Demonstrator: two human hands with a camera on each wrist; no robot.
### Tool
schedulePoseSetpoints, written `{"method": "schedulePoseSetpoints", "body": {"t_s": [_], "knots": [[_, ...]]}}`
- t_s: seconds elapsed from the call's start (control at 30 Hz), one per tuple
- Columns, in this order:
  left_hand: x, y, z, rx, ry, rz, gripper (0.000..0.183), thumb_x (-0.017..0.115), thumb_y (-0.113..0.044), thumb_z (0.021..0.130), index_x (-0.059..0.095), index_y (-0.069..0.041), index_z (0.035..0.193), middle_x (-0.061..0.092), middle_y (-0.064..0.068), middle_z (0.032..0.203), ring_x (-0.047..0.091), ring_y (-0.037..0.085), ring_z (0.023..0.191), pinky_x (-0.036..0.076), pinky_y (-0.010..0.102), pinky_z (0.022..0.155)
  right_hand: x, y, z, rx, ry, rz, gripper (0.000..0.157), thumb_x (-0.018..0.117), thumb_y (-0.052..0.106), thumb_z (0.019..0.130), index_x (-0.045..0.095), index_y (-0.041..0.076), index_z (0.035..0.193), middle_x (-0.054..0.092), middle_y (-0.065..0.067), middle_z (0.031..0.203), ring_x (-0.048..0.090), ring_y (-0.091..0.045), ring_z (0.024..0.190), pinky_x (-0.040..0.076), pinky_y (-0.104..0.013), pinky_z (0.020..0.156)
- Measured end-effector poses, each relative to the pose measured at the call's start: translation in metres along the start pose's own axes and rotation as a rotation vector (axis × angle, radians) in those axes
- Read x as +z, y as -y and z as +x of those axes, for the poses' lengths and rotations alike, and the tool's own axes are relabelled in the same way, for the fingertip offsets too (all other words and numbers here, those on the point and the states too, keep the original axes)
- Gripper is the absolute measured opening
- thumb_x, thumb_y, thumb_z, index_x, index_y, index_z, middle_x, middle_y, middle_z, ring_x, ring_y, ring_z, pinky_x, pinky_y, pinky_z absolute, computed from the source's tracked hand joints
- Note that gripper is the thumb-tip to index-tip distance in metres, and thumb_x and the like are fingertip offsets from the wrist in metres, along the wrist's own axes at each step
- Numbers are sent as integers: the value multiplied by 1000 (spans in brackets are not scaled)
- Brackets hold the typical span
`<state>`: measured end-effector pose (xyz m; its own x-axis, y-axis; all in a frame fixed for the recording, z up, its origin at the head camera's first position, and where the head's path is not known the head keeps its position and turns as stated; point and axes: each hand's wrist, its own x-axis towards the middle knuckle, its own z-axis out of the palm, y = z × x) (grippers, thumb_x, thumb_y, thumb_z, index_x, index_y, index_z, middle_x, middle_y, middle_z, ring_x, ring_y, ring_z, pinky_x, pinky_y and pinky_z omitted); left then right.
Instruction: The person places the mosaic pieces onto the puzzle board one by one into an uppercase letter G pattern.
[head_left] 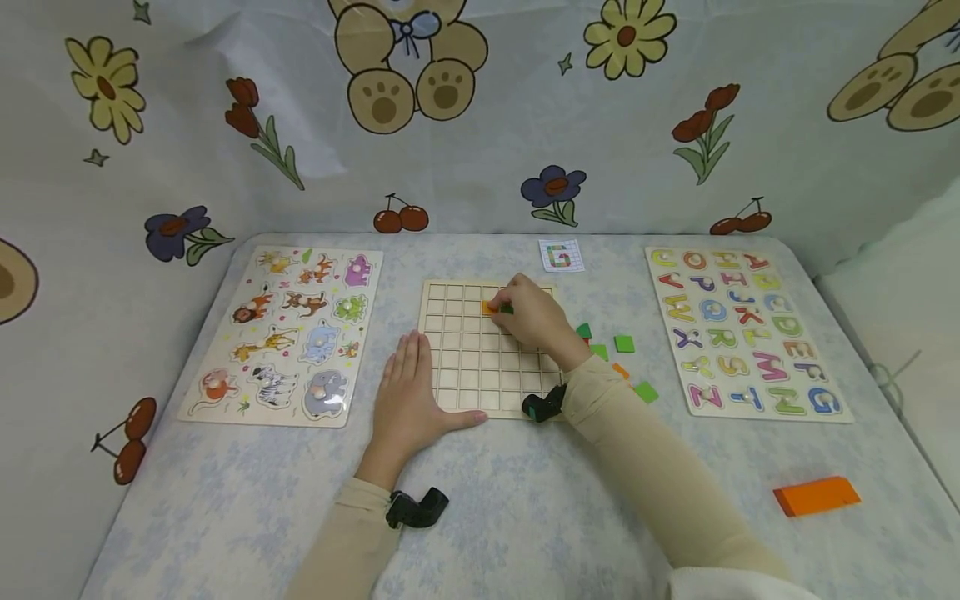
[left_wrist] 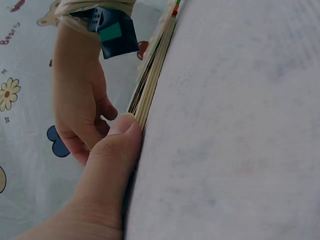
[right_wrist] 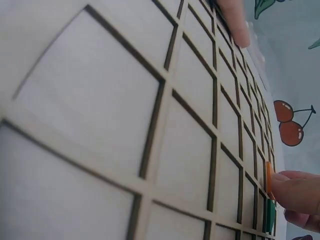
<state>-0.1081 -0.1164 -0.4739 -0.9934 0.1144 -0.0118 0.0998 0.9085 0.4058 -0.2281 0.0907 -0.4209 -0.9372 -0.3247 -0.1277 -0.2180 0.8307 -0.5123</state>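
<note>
A wooden grid board lies mid-table. My left hand rests flat with its fingers along the board's left edge and its thumb along the near edge; the left wrist view shows the thumb touching that edge. Over the board's far rows, my right hand has its fingers bent and pinches a small orange tile at a cell. The right wrist view shows the thumb against this orange tile, with a green tile in the cell beside it. The right fingertips are partly hidden.
Loose green tiles and orange ones lie right of the board, partly behind the right forearm. A pattern card lies beyond it. An animal puzzle stands left, a letter puzzle right, and an orange block near right.
</note>
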Motion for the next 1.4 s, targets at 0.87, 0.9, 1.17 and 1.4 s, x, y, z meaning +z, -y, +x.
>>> {"method": "schedulePoseSetpoints", "body": {"t_s": [0.87,0.9,1.17,1.4], "knots": [[1,0,0,7,-16,-29,152,64,-93,53,7,0,159,4,16,168,1,29,156,10,47,127,-77,-108,-95,234,168,-157,37,70,15,90,63,7,125,59,-20,123,56,-35,107,48,-58,93],[1,0,0,9,-18,-33,152,65,-93,53,7,0,158,5,16,168,1,29,156,10,48,127,-77,-109,-96,234,163,-158,36,70,15,90,63,6,124,59,-19,122,56,-34,106,49,-57,92],[2,0,0,1,-7,-28,152,63,-94,52,6,-2,159,3,15,168,0,28,156,9,47,127,-77,-116,-102,203,132,-82,23,70,14,91,56,9,109,61,-15,111,54,-29,92,47,-39,78],[1,0,0,6,-16,-34,152,64,-94,52,7,-1,159,3,15,168,0,29,156,9,47,127,-73,-103,-81,165,71,39,21,65,16,96,53,10,112,62,-17,114,54,-30,94,45,-37,77]]}}
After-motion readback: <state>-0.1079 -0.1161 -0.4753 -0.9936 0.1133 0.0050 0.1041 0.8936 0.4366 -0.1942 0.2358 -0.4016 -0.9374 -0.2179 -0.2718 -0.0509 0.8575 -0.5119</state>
